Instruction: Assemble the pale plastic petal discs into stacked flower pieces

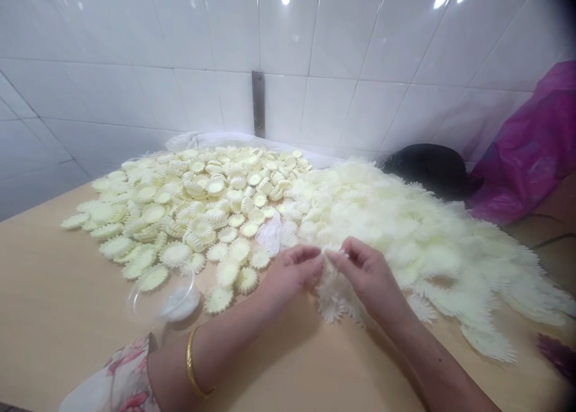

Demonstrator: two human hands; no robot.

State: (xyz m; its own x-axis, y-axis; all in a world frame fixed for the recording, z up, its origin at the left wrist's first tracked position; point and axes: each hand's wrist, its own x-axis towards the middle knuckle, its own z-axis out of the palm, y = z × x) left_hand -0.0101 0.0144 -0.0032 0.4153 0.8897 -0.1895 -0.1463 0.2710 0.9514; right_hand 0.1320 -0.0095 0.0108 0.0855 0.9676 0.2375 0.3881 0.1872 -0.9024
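My left hand (294,269) and my right hand (362,269) meet above the near part of the table, fingertips pinched close together. Between them hang pale, thin flower-shaped petal pieces (332,301) with toothed edges. Both hands are closed on these pieces; the exact spot under the fingertips is partly hidden. To the left spreads a heap of cream scalloped discs (180,211), some stacked. On the right lies a larger heap of thin, pale petal pieces (405,238), reaching close to my right hand. A crumpled white scrap (270,235) rests just beyond my left hand.
On the wooden table (54,268), a clear round container (180,301) with something white stands near my left forearm. A black rounded object (425,169) and a magenta plastic bag (531,142) sit at the back right. Behind is a white tiled wall (216,28).
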